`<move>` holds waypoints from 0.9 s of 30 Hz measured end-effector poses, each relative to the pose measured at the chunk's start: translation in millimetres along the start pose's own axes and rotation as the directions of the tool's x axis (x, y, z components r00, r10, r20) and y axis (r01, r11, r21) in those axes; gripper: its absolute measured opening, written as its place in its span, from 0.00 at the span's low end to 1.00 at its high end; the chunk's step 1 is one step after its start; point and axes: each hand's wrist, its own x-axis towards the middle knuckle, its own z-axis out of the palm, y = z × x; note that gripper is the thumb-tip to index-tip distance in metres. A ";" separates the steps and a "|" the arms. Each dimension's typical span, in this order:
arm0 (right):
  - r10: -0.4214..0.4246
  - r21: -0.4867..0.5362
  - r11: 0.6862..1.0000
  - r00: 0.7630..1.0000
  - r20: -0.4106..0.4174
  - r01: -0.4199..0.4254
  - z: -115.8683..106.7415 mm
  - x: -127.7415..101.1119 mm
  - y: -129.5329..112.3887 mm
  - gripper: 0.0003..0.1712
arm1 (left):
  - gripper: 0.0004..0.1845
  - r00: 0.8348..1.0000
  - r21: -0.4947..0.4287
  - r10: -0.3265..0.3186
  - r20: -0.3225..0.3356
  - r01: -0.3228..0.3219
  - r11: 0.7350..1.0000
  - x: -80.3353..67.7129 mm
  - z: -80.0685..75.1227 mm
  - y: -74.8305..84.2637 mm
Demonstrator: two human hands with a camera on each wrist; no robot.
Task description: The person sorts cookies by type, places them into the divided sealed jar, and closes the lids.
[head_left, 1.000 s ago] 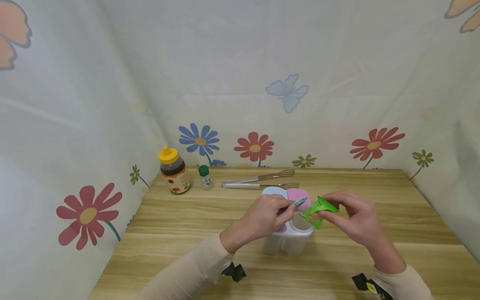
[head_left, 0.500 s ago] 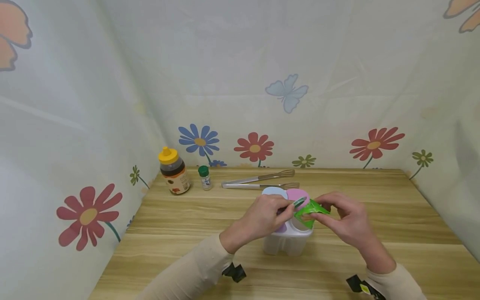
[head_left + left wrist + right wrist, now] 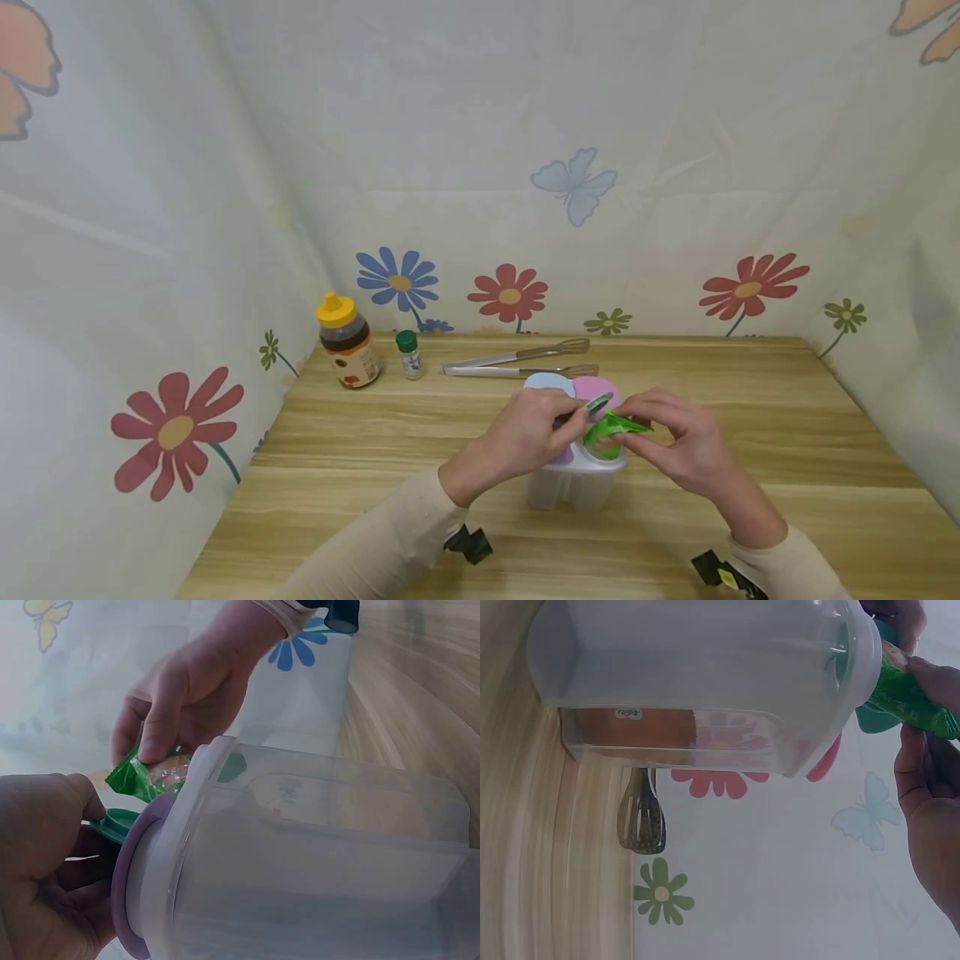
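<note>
Your right hand (image 3: 686, 442) pinched the green foil sachet (image 3: 609, 429) over the translucent plastic compartment box (image 3: 576, 479), frame centre; your left hand (image 3: 525, 433) gripped its teal flip lid (image 3: 600, 405) open. Next, likely lowering the sachet in.

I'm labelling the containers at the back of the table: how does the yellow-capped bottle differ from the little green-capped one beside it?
The yellow-capped bottle of dark brown contents is the bigger and wider of the two; the small green-capped bottle is far shorter and slimmer. The first has an orange-toned label, the second a pale one. The first stands nearer the left wall. Both stand upright, capped and untouched on the wooden table.
</note>
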 end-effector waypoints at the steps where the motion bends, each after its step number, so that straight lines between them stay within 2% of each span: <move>1: 0.000 -0.005 1.000 1.000 0.003 0.000 0.0 -1.6 2.7 0.28 | 0.12 1.000 0.003 -0.001 -0.003 0.001 1.000 0.3 -0.2 0.2; 8: -0.011 -0.048 0.999 1.000 0.025 0.012 -1.3 -13.8 22.7 0.29 | 0.12 1.000 0.018 -0.015 0.001 0.015 1.000 1.4 -0.5 1.2; 16: -0.032 -0.069 0.997 0.997 0.067 0.036 -4.3 -14.7 23.8 0.27 | 0.13 1.000 0.012 -0.021 -0.002 0.021 1.000 1.2 -0.8 1.8; 19: -0.062 -0.049 0.997 0.994 0.094 0.067 -3.2 -14.5 24.9 0.27 | 0.13 1.000 0.008 -0.018 -0.004 0.018 1.000 1.3 -0.5 1.4; 24: -0.139 0.004 0.990 0.972 0.188 0.141 4.8 -14.2 28.4 0.23 | 0.13 1.000 0.011 -0.015 -0.004 0.015 1.000 0.6 -1.4 1.0; 27: -0.118 0.000 0.993 0.973 0.199 0.120 7.1 -15.7 28.5 0.23 | 0.13 1.000 0.012 -0.010 0.001 0.010 1.000 0.9 -2.1 1.1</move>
